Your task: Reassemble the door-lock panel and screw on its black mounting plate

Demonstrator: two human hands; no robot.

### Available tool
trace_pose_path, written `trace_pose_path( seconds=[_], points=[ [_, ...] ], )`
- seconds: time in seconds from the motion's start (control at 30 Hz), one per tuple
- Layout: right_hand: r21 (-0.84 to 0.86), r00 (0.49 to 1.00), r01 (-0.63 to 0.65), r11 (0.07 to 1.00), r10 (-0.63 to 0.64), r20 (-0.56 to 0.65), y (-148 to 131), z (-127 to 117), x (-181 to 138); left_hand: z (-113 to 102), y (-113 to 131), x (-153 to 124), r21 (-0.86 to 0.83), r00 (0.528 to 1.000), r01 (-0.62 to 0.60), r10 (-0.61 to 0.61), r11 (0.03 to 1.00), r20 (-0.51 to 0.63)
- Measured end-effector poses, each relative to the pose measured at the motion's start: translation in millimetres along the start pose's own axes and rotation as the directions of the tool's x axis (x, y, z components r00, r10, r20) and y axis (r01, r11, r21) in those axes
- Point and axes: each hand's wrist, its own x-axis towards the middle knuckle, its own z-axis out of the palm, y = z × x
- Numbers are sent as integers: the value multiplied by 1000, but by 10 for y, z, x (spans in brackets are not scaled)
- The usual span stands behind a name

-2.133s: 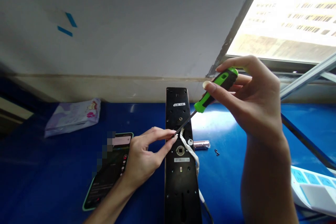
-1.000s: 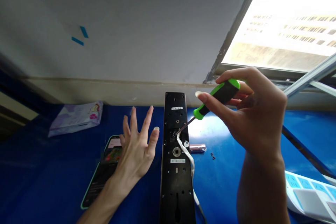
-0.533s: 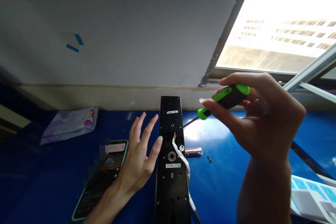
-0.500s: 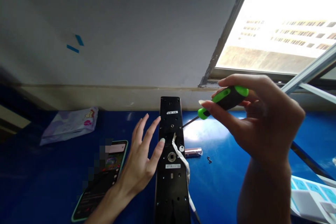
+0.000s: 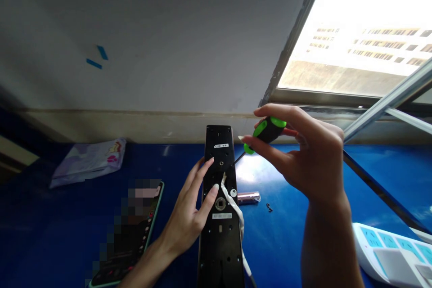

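Note:
A long black panel (image 5: pixel 221 238), with screw holes and a white wrapped cable (image 5: pixel 232 202) coming out of it, lies lengthwise on the blue table. My left hand (image 5: pixel 189 207) rests on the panel's left side, fingers apart, thumb and fingertips on its face. In my right hand (image 5: pixel 303 148) is a green and black screwdriver (image 5: pixel 268 131), gripped between thumb and fingers. Its thin shaft slants down left, with the tip at the panel's right edge, level with a round hole. Whether the tip sits in a screw is too small to tell.
Several small dark screws (image 5: pixel 269 207) lie right of the panel, near a shiny wrapped cylinder (image 5: pixel 249 197). A phone (image 5: pixel 135 234) is at left, a plastic packet (image 5: pixel 89 162) behind it. A white power strip (image 5: pixel 391 252) stands at right. The wall (image 5: pixel 151 54) rises behind.
My left hand has shifted right, further onto the panel. My right hand has moved left with the screwdriver, which now stands steeper and closer to the panel.

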Motion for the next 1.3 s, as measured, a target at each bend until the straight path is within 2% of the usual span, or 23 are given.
trace_pose_path(
  seconds=[0.17, 0.27, 0.33, 0.5, 0.57, 0.7, 0.77, 0.83, 0.97, 1.03, 1.17, 1.23, 1.3],
  points=[
    [-32, 999, 41, 999, -41, 1, 48, 94, 0, 16, -16, -1, -3, 1000, -5, 5, 1000, -7],
    [-60, 993, 107, 992, -110, -52, 99, 178, -2, 28, -29, 6, -25, 1000, 3, -4, 1000, -26],
    [-41, 992, 99, 994, -102, -72, 122, 220, -2, 37, -38, 11, -55, 999, 16, -18, 998, -33],
    [251, 999, -38, 967, 41, -8, 108, 211, 6, 55, -79, 16, -129, 999, 14, -20, 991, -50],
    [314, 998, -50, 948, 61, -27, 105, 186, 4, 61, -101, 18, -155, 998, 10, -19, 988, -55],
    [230, 988, -15, 973, 50, -145, 146, 166, -7, 67, -129, 24, -206, 998, 22, -33, 978, -51],
    [167, 986, 6, 986, 23, -166, 167, 168, -9, 66, -131, 28, -232, 998, 31, -43, 972, -47],
    [178, 991, 0, 984, 24, -134, 172, 169, -8, 65, -128, 33, -246, 998, 31, -44, 969, -48],
    [305, 998, -25, 952, 40, -42, 157, 150, -10, 67, -125, 38, -250, 998, 20, -36, 968, -60],
    [281, 997, -15, 960, 36, -71, 166, 137, -16, 70, -130, 37, -254, 997, 12, -30, 967, -67],
    [125, 986, 14, 992, 7, -167, 202, 121, -19, 71, -142, 27, -233, 997, -5, -13, 972, -73],
    [158, 992, 8, 987, 13, -126, 201, 113, -14, 70, -149, 19, -222, 998, -2, -13, 975, -65],
    [268, 999, -23, 963, 35, -39, 188, 106, -9, 72, -156, 9, -219, 998, 11, -23, 976, -55]
  ],
)
